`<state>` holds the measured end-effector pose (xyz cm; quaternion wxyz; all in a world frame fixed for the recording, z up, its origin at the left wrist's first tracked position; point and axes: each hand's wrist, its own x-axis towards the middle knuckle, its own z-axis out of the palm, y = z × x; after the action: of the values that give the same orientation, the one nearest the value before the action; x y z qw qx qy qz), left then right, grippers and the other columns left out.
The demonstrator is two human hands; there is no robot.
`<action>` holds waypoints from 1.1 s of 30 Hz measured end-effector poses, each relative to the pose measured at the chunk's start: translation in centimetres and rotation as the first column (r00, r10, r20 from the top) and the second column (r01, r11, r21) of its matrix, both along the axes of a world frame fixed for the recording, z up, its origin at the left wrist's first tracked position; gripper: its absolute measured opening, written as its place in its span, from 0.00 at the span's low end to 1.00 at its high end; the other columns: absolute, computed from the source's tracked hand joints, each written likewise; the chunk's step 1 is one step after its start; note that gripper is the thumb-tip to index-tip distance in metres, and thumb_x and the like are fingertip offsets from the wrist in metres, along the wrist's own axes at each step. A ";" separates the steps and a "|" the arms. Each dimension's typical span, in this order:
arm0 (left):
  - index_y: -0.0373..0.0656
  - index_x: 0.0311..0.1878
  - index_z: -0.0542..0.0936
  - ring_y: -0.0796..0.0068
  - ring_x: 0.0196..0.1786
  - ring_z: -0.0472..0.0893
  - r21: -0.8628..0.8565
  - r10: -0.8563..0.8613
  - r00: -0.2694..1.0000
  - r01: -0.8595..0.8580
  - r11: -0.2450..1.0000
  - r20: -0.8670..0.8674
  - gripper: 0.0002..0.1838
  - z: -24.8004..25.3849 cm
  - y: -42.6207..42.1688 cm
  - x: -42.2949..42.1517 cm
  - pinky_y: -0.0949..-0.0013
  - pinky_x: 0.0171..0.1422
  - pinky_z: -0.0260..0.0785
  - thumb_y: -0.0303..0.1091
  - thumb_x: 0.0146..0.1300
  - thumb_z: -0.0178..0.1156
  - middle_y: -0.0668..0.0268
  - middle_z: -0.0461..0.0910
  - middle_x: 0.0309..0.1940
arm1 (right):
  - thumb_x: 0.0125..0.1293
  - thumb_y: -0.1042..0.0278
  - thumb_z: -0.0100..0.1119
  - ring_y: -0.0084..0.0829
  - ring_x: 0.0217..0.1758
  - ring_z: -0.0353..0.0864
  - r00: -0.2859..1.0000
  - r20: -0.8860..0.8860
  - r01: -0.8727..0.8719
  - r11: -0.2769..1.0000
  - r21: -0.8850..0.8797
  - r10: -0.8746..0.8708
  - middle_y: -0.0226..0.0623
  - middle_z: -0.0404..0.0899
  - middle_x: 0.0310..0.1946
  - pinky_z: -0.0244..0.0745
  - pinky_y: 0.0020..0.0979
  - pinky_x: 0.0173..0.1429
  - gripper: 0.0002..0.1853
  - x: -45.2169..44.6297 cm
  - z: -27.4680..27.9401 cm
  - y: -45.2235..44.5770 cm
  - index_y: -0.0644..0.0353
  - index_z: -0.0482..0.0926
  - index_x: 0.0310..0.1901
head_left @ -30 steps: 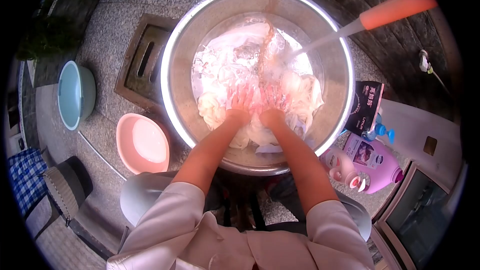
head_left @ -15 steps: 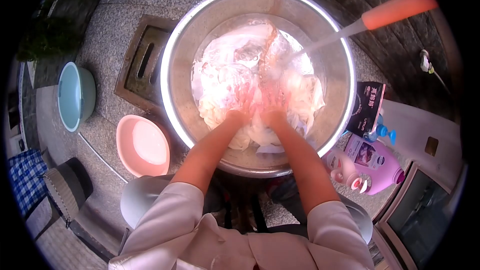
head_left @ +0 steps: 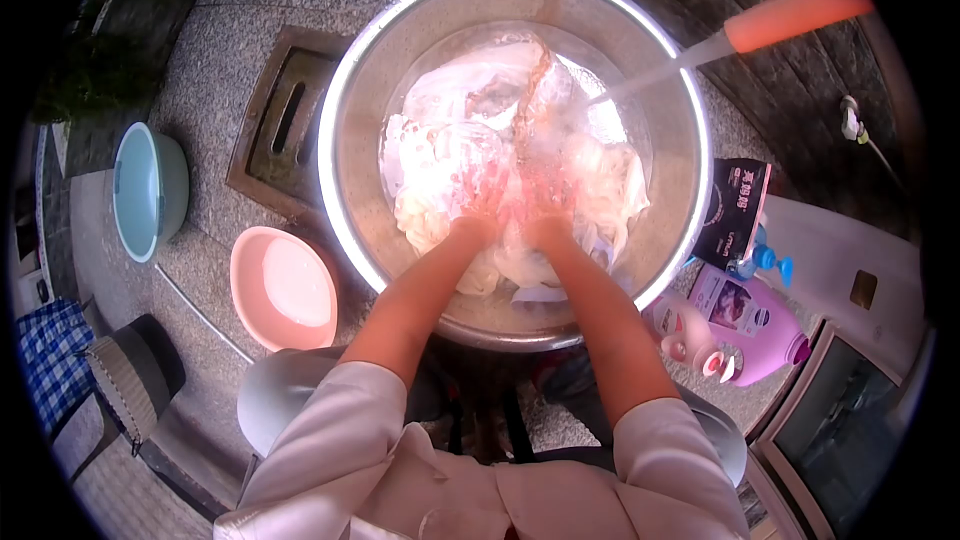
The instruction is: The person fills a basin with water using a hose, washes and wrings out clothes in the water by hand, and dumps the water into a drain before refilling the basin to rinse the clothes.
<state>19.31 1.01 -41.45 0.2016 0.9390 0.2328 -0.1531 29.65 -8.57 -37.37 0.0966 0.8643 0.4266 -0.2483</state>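
A large round metal basin (head_left: 352,70) holds water and a heap of pale, wet cloth (head_left: 440,155). Both of my hands are down in the water on this cloth, side by side near the basin's middle. The fingers of my left hand (head_left: 482,195) are partly under water and blurred by glare; those of my right hand (head_left: 550,202) look just as hazy. Whether either hand grips the cloth is hidden. Water streams from an orange hose (head_left: 795,13) into the basin from the upper right.
Left of the basin are a pink bowl (head_left: 287,288), a blue-green basin (head_left: 150,192) and a metal-framed drain (head_left: 240,155). At the right lie a black packet (head_left: 733,210), a purple bottle (head_left: 745,325) and a pink bottle (head_left: 685,335). A tap (head_left: 850,122) is beyond.
My hands have sunk a little deeper among the cloth, and the fingers show less clearly. The pale cloth has bulged upward around them. The hose has hardly moved.
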 end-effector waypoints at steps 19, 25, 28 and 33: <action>0.59 0.70 0.40 0.55 0.71 0.31 -0.052 -0.140 0.938 0.130 0.990 -0.316 0.43 8.7 -0.9 -5.4 0.45 0.68 0.19 0.66 0.56 0.40 0.63 0.33 0.71 | 0.61 0.44 0.43 0.49 0.71 0.34 0.977 -0.138 -0.138 0.973 0.183 0.164 0.36 0.36 0.70 0.25 0.58 0.67 0.34 -5.3 2.8 -3.9 0.39 0.47 0.67; 0.61 0.69 0.35 0.57 0.72 0.31 -0.156 -0.137 0.876 0.072 0.985 -0.462 0.44 7.5 -0.7 -4.2 0.47 0.69 0.18 0.70 0.55 0.35 0.66 0.28 0.70 | 0.61 0.44 0.42 0.49 0.72 0.29 0.976 -0.183 -0.100 0.991 0.094 0.116 0.34 0.30 0.70 0.22 0.59 0.67 0.34 -5.5 1.1 -3.3 0.37 0.46 0.67; 0.65 0.69 0.40 0.60 0.72 0.33 -0.168 -0.104 0.871 0.025 0.986 -0.479 0.40 6.5 -0.6 -4.0 0.46 0.69 0.19 0.70 0.56 0.34 0.68 0.29 0.70 | 0.61 0.44 0.42 0.49 0.72 0.27 0.983 -0.143 -0.106 0.990 0.089 0.118 0.33 0.29 0.70 0.20 0.59 0.67 0.33 -5.5 0.3 -3.2 0.36 0.47 0.67; 0.67 0.69 0.40 0.60 0.72 0.33 -0.262 -0.172 0.759 0.002 0.965 -0.628 0.38 7.8 -0.3 -3.1 0.47 0.70 0.24 0.67 0.57 0.33 0.68 0.28 0.70 | 0.61 0.45 0.43 0.48 0.72 0.25 0.987 -0.098 -0.119 0.986 0.118 0.130 0.32 0.30 0.70 0.19 0.59 0.67 0.33 -5.7 0.4 -3.2 0.36 0.47 0.67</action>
<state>16.23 0.75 -33.69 0.2162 0.8063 0.2227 -0.5036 24.00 -11.72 -37.01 0.0409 0.8257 0.4975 -0.2626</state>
